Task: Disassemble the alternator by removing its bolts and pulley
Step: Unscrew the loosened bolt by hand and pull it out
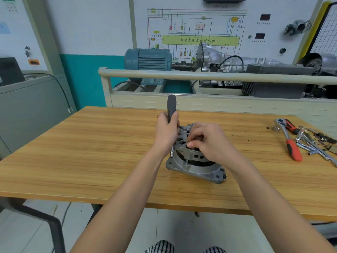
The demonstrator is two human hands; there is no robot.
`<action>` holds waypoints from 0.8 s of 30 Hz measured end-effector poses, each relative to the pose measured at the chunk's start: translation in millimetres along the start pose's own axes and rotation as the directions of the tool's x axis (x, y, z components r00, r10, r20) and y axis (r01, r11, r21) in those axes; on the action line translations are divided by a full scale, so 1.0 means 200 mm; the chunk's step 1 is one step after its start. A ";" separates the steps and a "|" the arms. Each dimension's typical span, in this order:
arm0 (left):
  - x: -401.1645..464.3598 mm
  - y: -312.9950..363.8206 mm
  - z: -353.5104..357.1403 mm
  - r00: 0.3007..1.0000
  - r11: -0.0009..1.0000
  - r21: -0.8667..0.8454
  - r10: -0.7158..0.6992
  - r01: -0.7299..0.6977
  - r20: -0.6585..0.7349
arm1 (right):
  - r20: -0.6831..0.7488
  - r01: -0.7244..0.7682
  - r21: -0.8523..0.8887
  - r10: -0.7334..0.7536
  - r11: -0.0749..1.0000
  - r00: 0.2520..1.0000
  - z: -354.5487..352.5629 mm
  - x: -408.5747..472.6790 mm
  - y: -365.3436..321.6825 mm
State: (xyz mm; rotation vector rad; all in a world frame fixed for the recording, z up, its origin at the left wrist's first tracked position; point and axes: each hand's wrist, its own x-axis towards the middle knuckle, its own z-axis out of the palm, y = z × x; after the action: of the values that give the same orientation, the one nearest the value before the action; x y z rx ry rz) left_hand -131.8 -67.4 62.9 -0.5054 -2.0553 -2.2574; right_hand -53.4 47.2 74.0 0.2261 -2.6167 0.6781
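Two hands: left hand [166, 132] grips the matte-grey tool handle [171, 108], right hand [206, 141] fingers curl onto the ribbed cast-metal alternator [193, 165].

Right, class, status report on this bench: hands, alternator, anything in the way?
Left hand grips driver handle, upright at housing edge. Right hand steadies alternator from above. Ratchet lies off right, nothing obstructing.

On the wall panel [197, 24] with the wiring diagram, a yellow-green bar [200, 40] carried the Chinese text "自动变速器控制电脑". The smaller labels on the same panel were too small to read.
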 end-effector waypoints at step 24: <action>0.00 0.00 0.00 1.000 1.000 0.016 -0.017 0.017 0.006 | -0.003 -0.002 -0.059 0.002 0.998 1.000 0.01 -0.02 -0.01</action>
State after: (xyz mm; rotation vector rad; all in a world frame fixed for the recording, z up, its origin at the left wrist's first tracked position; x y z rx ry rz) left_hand -131.6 -67.3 63.4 -0.4968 -2.0868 -2.2502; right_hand -49.8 45.7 71.6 0.2053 -2.6303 0.6006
